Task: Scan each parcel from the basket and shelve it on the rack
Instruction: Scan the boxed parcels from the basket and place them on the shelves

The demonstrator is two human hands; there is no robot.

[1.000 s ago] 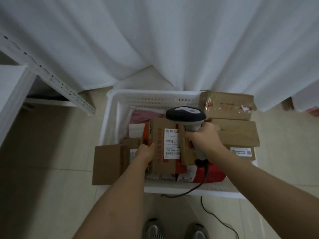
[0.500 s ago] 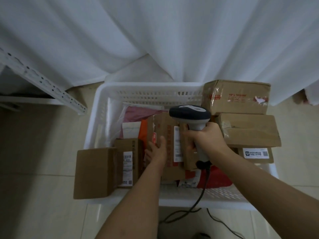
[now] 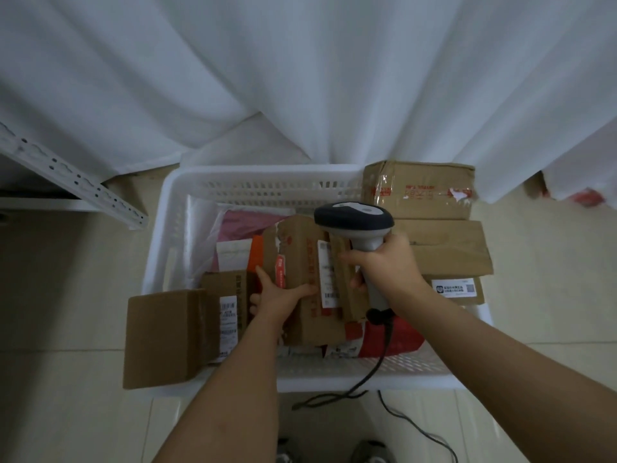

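A white plastic basket [image 3: 253, 185] on the floor holds several cardboard parcels and mailer bags. My left hand [image 3: 277, 297] grips a brown cardboard parcel [image 3: 303, 262] with red tape and a white barcode label, tilted up in the middle of the basket. My right hand [image 3: 389, 262] holds a black-and-grey barcode scanner [image 3: 354, 220] by its handle, its head just above the parcel's label. The scanner's cable trails down over the basket's front rim to the floor.
A white metal rack [image 3: 76, 182] stands at the left. Brown boxes [image 3: 420, 190] are stacked at the basket's right side, and another box [image 3: 160, 335] overhangs its front left corner. White curtains [image 3: 300, 78] hang behind. A pink mailer [image 3: 247, 222] and a red bag [image 3: 394, 339] lie in the basket.
My left hand has shifted along the parcel's left side and tilted it further up. The scanner in my right hand has stayed over the label. My head has moved closer to the basket.
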